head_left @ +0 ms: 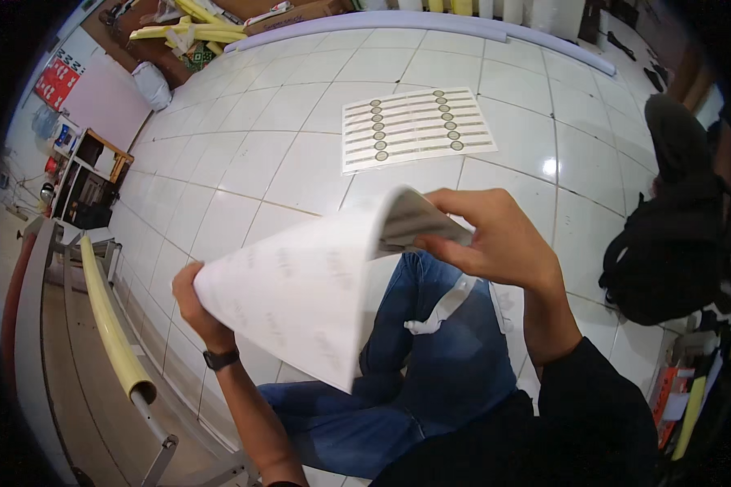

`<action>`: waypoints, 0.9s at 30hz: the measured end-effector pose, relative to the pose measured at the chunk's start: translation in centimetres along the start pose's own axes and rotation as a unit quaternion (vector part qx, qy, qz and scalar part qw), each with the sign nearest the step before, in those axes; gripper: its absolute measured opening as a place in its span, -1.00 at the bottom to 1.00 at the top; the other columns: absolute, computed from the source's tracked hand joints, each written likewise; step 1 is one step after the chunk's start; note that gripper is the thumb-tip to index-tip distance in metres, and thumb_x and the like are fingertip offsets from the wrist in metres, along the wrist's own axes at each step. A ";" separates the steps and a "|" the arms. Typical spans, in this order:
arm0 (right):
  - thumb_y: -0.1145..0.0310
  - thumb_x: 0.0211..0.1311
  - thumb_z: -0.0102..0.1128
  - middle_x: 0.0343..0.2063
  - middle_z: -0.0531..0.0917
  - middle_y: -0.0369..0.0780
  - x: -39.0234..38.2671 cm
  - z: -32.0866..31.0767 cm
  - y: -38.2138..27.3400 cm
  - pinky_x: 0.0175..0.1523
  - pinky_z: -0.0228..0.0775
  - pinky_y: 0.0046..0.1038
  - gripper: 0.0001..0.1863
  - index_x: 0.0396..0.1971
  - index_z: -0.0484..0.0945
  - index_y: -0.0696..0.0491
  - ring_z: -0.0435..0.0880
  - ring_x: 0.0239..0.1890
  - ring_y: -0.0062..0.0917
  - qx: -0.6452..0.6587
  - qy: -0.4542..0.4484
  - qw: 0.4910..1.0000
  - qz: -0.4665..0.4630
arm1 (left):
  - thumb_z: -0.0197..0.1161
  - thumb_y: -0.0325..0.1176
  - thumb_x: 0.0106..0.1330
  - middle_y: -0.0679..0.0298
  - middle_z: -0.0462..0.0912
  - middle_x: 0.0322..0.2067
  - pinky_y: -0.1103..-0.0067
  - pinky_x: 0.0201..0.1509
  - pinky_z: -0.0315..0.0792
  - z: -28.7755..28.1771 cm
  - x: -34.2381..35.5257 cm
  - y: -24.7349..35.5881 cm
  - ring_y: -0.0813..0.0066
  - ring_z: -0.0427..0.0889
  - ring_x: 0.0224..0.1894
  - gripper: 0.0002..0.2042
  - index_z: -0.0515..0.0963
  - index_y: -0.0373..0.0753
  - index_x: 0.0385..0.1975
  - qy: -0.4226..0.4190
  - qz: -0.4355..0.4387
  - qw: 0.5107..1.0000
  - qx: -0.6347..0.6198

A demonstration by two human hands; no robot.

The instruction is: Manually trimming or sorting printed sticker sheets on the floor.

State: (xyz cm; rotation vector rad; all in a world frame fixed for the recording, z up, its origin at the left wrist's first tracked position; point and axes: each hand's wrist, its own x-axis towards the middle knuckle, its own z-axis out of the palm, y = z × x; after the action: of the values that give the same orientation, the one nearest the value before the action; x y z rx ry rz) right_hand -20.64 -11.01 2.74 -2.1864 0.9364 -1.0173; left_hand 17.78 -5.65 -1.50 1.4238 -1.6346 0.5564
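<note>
Clamping a curled white sheet [296,280] between left hand [195,304] and right hand [499,239] (well apart), facing a printed sheet [415,130] on floor tiles [292,166]

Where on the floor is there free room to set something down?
Bare tiles lie left of the printed sheet, between it and the lilac tube, and right toward the black bag. Crowded: around the jeans and held white sheet.

The curled white sheet [300,296] partly hides the left hand [193,304]; its print [284,263] is blurred. Far white rolls [512,11] are cut off.
</note>
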 end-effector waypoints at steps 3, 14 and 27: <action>0.58 -0.02 0.25 -0.21 0.67 -0.15 0.0 -0.5 2.5 -0.08 0.48 -0.50 -0.59 -0.08 0.55 0.08 0.67 -0.22 -0.45 0.109 0.053 0.992 -0.023 | 0.26 -0.49 -0.01 0.05 0.58 -0.24 0.35 0.04 0.37 3.8 4.4 1.9 0.11 0.53 -0.12 -0.72 0.50 -0.35 -0.26 -0.025 0.083 0.996 -0.009; 0.22 0.23 0.18 -0.09 0.58 -0.18 -12.4 -6.7 25.7 0.00 0.41 -0.50 -0.57 0.00 0.44 0.18 0.57 -0.11 -0.49 0.297 0.416 0.787 0.347 | 0.19 -0.36 0.26 -0.10 0.06 0.30 0.30 0.38 -0.01 30.3 6.9 4.1 0.03 0.08 0.34 -0.43 0.17 -0.41 0.22 0.052 -0.073 0.990 -0.107; 0.48 0.22 0.07 0.06 0.49 -0.05 -26.7 -5.7 29.5 0.12 0.41 -0.31 -0.51 0.16 0.27 0.23 0.52 0.05 -0.30 0.372 0.459 0.657 0.467 | -0.08 0.04 0.34 0.10 0.35 0.19 0.01 0.35 -0.12 41.7 -5.8 3.8 0.15 0.23 0.30 -0.45 0.32 -0.28 0.15 -0.392 -0.086 0.915 0.043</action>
State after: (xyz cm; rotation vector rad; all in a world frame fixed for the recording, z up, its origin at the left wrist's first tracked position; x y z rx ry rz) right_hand -48.41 -9.36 -26.28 -0.2323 1.4368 -1.5085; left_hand 0.72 -34.60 -27.22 1.9876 -2.0657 -0.0854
